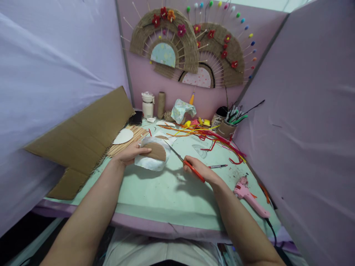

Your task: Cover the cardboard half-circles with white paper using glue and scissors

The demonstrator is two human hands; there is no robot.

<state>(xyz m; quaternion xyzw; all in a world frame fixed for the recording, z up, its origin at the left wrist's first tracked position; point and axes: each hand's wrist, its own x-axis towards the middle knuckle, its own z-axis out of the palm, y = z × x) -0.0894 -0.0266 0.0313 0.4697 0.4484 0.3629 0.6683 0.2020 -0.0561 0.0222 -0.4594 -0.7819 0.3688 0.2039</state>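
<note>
My left hand (130, 154) is closed on a cardboard half-disc (156, 151), its thumb lying on the brown face. Pale fabric (151, 164) lies behind the half-disc and sticks out around its edge. My right hand (195, 168) grips red-handled scissors (194, 170), whose blades point up and left to the fabric's upper right edge. I cannot tell whether the blades touch the fabric. Both hands are above the pale green table cover (166, 195). A pen (218, 166) lies just right of my right hand.
A large cardboard sheet (83, 136) leans at left beside thin wooden sticks (135, 136) and a white half-disc (123, 136). Pipe cleaners (210, 136) spread across the back right, near a can of markers (227, 127). A pink glue gun (251, 197) with a cord lies at right.
</note>
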